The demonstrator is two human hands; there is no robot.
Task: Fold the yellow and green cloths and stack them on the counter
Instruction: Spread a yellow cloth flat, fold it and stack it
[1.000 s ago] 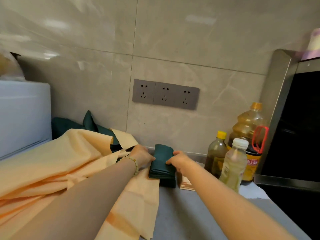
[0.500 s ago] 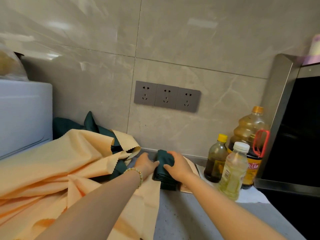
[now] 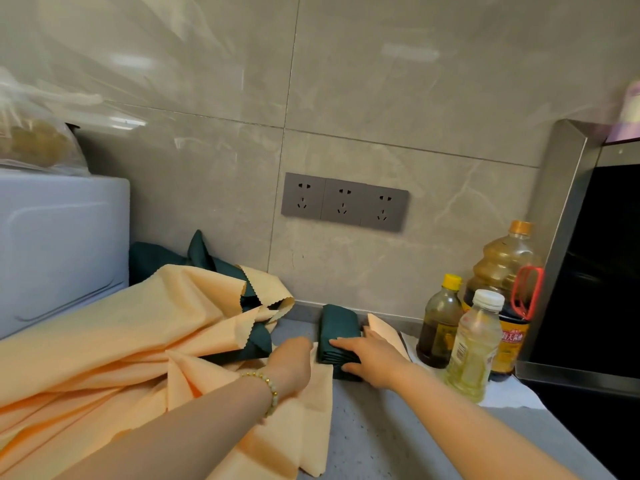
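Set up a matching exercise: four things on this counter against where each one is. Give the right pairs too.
Things
1. folded green cloth
2. yellow cloth
3. white-capped bottle
4. plastic bag

Places
A. on top of the white appliance
B. under the fingers of the right hand
C. lying loose over the left side of the counter
D. upright on the white sheet at the right

Pairs: 1-B, 2-C, 3-D, 4-A

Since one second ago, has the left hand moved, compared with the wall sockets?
Yes. The left hand has drawn back toward the person, away from the wall sockets; it now lies by the near left corner of the folded green cloth.
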